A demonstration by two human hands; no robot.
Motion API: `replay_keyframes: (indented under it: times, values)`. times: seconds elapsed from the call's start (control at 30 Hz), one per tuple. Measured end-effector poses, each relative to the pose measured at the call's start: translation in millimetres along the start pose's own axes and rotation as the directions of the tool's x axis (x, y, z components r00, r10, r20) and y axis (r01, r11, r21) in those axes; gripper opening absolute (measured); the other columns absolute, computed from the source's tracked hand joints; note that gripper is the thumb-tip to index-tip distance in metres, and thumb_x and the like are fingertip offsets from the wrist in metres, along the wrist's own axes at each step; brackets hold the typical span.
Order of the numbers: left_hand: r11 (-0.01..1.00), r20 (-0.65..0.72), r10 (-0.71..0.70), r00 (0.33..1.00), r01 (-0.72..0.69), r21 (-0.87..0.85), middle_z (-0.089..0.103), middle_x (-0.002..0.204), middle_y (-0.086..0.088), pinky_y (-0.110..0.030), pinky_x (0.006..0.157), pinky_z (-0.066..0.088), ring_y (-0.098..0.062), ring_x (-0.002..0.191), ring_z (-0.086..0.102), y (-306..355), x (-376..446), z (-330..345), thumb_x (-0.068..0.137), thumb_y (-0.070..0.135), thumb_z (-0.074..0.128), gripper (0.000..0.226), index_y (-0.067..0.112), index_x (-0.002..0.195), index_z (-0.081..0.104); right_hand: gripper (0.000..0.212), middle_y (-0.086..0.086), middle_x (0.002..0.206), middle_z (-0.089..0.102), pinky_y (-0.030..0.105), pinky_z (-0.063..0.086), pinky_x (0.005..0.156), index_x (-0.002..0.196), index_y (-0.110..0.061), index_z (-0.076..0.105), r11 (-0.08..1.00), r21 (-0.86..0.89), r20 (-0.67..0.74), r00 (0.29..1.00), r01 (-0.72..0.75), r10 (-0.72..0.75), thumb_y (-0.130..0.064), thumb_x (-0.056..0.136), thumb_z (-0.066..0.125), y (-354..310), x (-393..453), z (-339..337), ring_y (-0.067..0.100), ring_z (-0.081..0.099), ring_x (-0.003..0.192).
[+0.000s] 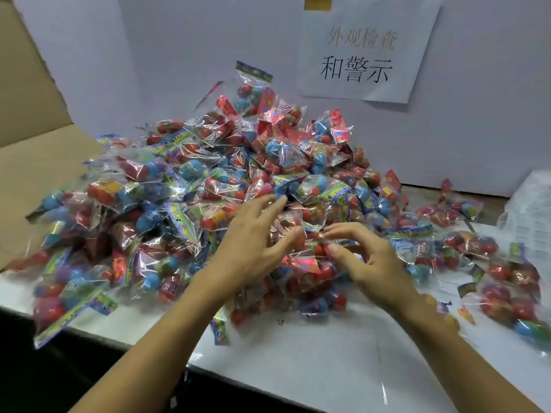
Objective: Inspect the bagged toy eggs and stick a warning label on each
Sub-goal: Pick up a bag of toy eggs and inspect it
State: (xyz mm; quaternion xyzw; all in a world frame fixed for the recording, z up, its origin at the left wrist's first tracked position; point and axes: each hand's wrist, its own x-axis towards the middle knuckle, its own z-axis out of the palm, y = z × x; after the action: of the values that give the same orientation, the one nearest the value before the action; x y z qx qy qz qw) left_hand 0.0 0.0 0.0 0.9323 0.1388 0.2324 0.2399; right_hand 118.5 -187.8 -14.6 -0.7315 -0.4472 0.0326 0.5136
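A big pile of clear bags of toy eggs point(208, 186), red and blue eggs with colourful header cards, covers the white table point(313, 362). My left hand point(253, 242) reaches onto the front of the pile with its fingers spread and straight, touching the bags. My right hand point(369, 260) hovers beside it, fingers loosely bent over a bag with a pink header point(307, 265); its fingertips touch the plastic without gripping. A smaller group of bagged eggs point(507, 281) lies apart at the right.
An open cardboard box point(38, 150) stands at the left, bags spilling from it. A white sheet with small print point(530, 210) lies at the far right. A paper sign point(366, 52) hangs on the grey wall. The table's front edge runs at the lower left.
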Motion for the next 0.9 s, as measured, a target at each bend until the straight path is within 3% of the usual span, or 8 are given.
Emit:
replay_keyframes:
  times: [0.13,0.27,0.4,0.53,0.63,0.7,0.8,0.9]
  values:
    - [0.914,0.200,-0.055,0.978,-0.031,0.404,0.042,0.153,-0.006,-0.042,0.110,0.033,-0.027,0.140,0.031,-0.8,25.9,7.5,0.103,0.051,0.044,0.051,0.016,0.138,0.057,0.026,-0.015,0.101,0.074,0.035,0.057,0.090,0.099,-0.027,0.074,0.988,0.109,-0.152,0.980,-0.112,0.128,-0.002,0.093,0.067,11.4,0.9,11.2,0.004,0.069,0.100]
    - [0.906,0.190,0.005,0.982,-0.085,0.415,0.053,0.139,0.005,-0.040,0.103,0.032,-0.020,0.132,0.033,-1.5,27.9,6.4,0.096,0.054,0.057,0.036,0.025,0.118,0.059,0.023,-0.005,0.100,0.076,0.052,0.060,0.085,0.100,-0.019,0.075,0.937,0.298,-0.174,0.955,-0.181,0.240,0.001,0.094,0.064,27.2,-5.9,12.1,0.017,0.073,0.096]
    - [0.963,0.118,0.072,0.990,-0.100,0.250,0.058,0.099,0.017,-0.037,0.093,0.037,-0.015,0.113,0.050,5.0,25.3,-0.7,0.091,0.049,0.068,0.026,0.032,0.100,0.051,0.017,-0.007,0.101,0.076,0.029,0.059,0.083,0.103,-0.017,0.075,0.929,0.342,-0.179,0.960,-0.145,0.216,-0.004,0.094,0.067,26.7,-7.8,7.1,0.009,0.071,0.099]
    - [0.967,-0.123,0.040,0.992,-0.070,-0.247,0.060,0.101,0.018,-0.029,0.084,0.055,-0.005,0.095,0.063,24.2,32.4,-11.3,0.073,0.058,0.074,0.054,0.032,0.117,0.056,0.031,-0.007,0.110,0.075,0.017,0.053,0.087,0.112,-0.019,0.072,0.917,0.391,-0.208,0.963,-0.078,0.171,-0.038,0.088,0.068,22.3,-6.9,2.6,0.009,0.069,0.108]
    - [0.833,-0.203,-0.078,0.976,-0.048,-0.551,0.067,0.110,0.011,-0.031,0.088,0.058,-0.009,0.102,0.067,39.5,46.7,-7.1,0.071,0.055,0.082,0.063,0.030,0.126,0.061,0.067,0.003,0.120,0.072,0.038,0.053,0.099,0.120,-0.027,0.068,0.838,0.533,-0.080,0.980,-0.114,0.184,-0.075,0.074,0.068,16.6,1.4,-5.7,0.023,0.067,0.116]
    - [0.724,-0.138,-0.165,0.977,0.025,-0.689,0.072,0.111,-0.001,-0.038,0.088,0.059,-0.019,0.102,0.071,47.5,57.9,3.3,0.070,0.046,0.087,0.055,0.024,0.118,0.069,0.078,0.001,0.128,0.070,0.045,0.052,0.101,0.127,-0.035,0.063,0.804,0.572,0.022,0.982,-0.164,0.185,-0.084,0.067,0.068,10.5,8.9,-12.6,0.024,0.066,0.119]
    - [0.446,0.124,-0.230,0.965,0.218,-0.868,0.071,0.105,-0.020,-0.041,0.072,0.061,-0.026,0.089,0.075,53.9,68.9,18.8,0.064,0.044,0.087,0.055,0.015,0.106,0.068,0.054,-0.002,0.121,0.074,0.039,0.058,0.094,0.121,-0.038,0.065,0.805,0.558,0.029,0.974,-0.203,0.226,-0.062,0.075,0.080,5.9,17.2,-18.9,0.021,0.070,0.113]
    - [0.213,0.400,-0.124,0.908,0.418,-0.883,0.070,0.108,-0.016,-0.050,0.072,0.063,-0.027,0.089,0.073,40.9,71.7,29.1,0.076,0.037,0.087,0.046,0.009,0.106,0.064,0.022,0.001,0.102,0.079,0.027,0.061,0.079,0.103,-0.031,0.076,0.831,0.523,-0.138,0.943,-0.189,0.302,-0.035,0.082,0.080,10.4,19.8,-21.8,0.019,0.076,0.094]
